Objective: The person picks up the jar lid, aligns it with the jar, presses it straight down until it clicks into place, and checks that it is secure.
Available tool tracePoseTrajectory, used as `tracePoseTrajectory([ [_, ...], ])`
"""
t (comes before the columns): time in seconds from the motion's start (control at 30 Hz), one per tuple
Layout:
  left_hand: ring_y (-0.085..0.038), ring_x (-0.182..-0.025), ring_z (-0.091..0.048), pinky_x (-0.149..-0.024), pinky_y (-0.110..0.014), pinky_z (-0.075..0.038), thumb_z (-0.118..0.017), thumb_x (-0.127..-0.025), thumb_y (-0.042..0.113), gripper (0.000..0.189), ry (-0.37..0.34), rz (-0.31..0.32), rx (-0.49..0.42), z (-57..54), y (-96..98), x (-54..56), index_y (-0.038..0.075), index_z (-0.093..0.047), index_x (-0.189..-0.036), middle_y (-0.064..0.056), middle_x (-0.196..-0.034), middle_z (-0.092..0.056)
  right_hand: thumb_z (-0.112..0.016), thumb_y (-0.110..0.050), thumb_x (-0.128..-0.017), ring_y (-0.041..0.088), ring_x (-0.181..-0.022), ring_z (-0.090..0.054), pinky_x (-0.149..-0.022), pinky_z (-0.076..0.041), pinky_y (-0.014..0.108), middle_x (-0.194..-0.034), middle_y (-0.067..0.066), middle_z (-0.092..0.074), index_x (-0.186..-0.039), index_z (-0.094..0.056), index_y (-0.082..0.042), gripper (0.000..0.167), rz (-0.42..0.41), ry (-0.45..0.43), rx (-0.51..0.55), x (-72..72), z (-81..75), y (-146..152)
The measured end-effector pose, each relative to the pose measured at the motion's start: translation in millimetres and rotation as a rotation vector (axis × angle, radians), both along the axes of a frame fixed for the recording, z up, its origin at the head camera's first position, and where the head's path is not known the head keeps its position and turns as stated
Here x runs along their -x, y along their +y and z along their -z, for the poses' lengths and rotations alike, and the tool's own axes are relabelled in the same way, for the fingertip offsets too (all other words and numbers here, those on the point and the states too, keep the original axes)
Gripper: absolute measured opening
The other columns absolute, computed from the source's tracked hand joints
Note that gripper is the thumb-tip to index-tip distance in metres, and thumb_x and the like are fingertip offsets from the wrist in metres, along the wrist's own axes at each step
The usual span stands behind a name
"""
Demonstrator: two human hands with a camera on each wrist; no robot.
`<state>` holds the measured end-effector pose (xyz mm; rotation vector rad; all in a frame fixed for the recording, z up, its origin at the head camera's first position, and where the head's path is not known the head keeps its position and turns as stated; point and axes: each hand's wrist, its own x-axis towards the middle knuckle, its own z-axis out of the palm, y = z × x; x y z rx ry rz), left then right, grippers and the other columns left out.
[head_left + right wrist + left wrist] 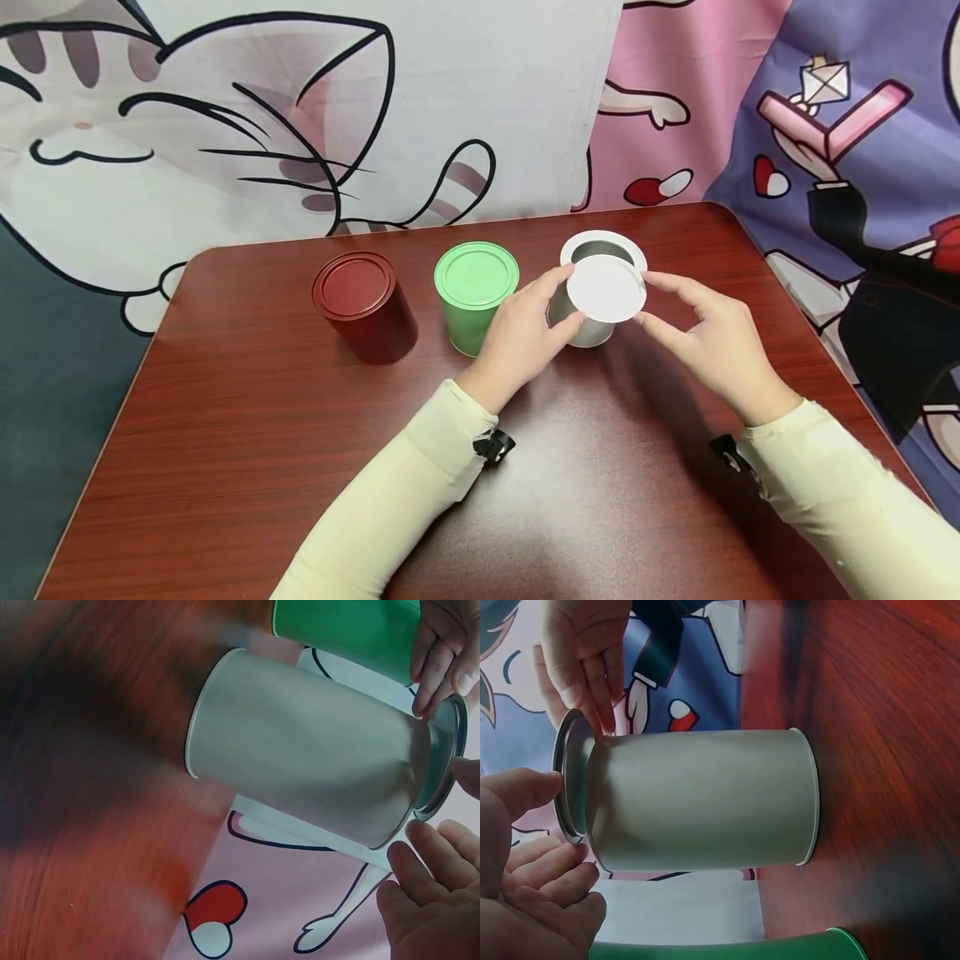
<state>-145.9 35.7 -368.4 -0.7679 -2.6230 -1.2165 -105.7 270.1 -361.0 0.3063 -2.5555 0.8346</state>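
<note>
A round white lid is held tilted between both hands, just above and in front of the white can's mouth. The white can stands upright on the table, and its open top shows a grey inside in the head view. My left hand pinches the lid's left edge between thumb and fingers. On the opposite edge, my right hand holds the lid with thumb and fingers. Both wrist views show the lid's metal underside close to the can's rim, slanted against it.
To the left of the white can stands a green can with its lid on, partly behind my left hand. A dark red lidded can is farther left. The brown table ends at a cartoon-printed cloth behind.
</note>
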Motion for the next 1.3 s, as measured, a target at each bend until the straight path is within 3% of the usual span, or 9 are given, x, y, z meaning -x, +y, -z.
tracePoseTrajectory([
  [0.17, -0.02, -0.123, -0.061, -0.102, -0.033, -0.048, -0.072, -0.092, 0.023, 0.056, -0.015, -0.004, 0.03, 0.0, 4.7, 8.0, 0.009, -0.053, -0.144, -0.008, -0.136, -0.063, -0.085, -0.012, -0.079, 0.03, -0.114, -0.065, -0.094, -0.05, 0.047, -0.119, 0.009, -0.072, -0.129, -0.069, -0.013, 0.052, -0.006, -0.027, 0.014, 6.3, -3.4, 0.3],
  [0.23, -0.02, -0.125, -0.06, -0.104, -0.033, -0.047, -0.071, -0.093, 0.023, 0.056, -0.016, -0.002, 0.034, 0.1, 6.5, 11.1, 0.009, -0.053, -0.144, -0.008, -0.137, -0.062, -0.084, -0.012, -0.08, 0.033, -0.114, -0.064, -0.092, -0.049, 0.054, -0.12, 0.011, -0.071, -0.129, -0.068, -0.012, 0.052, -0.008, -0.033, 0.02, 9.5, -3.7, 1.2],
  [0.57, -0.02, -0.125, -0.06, -0.102, -0.034, -0.048, -0.068, -0.093, 0.023, 0.057, -0.031, -0.034, 0.034, -3.3, 13.6, 22.4, 0.011, -0.051, -0.146, -0.007, -0.139, -0.061, -0.082, -0.013, -0.083, 0.031, -0.116, -0.064, -0.092, -0.049, 0.053, -0.122, 0.011, -0.07, -0.13, -0.067, -0.011, 0.049, -0.006, -0.058, 0.002, 24.0, -5.4, 4.5],
  [0.97, -0.02, -0.13, -0.056, -0.106, -0.032, -0.046, -0.065, -0.095, 0.02, 0.058, -0.047, -0.048, 0.047, -5.4, 20.9, 26.5, 0.009, -0.047, -0.149, -0.007, -0.144, -0.057, -0.079, -0.018, -0.086, 0.028, -0.118, -0.063, -0.091, -0.047, 0.047, -0.124, 0.01, -0.07, -0.132, -0.066, -0.012, 0.048, 0.004, -0.084, -0.015, 32.5, -8.8, 6.1],
  [1.17, -0.02, -0.138, -0.049, -0.111, -0.032, -0.041, -0.064, -0.096, 0.021, 0.058, -0.061, -0.066, 0.052, -4.6, 23.7, 29.7, 0.009, -0.046, -0.15, -0.009, -0.147, -0.054, -0.079, -0.02, -0.087, 0.03, -0.119, -0.062, -0.093, -0.047, 0.05, -0.125, 0.01, -0.069, -0.131, -0.066, -0.011, 0.047, 0.0, -0.092, -0.019, 37.1, -10.3, 6.5],
  [1.3, -0.019, -0.136, -0.051, -0.11, -0.03, -0.042, -0.063, -0.096, 0.022, 0.058, -0.057, -0.08, 0.06, -4.3, 24.8, 30.5, 0.008, -0.046, -0.149, -0.009, -0.147, -0.054, -0.079, -0.022, -0.087, 0.031, -0.119, -0.062, -0.093, -0.048, 0.05, -0.125, 0.01, -0.069, -0.131, -0.066, -0.011, 0.047, -0.005, -0.099, -0.027, 39.5, -10.7, 6.2],
])
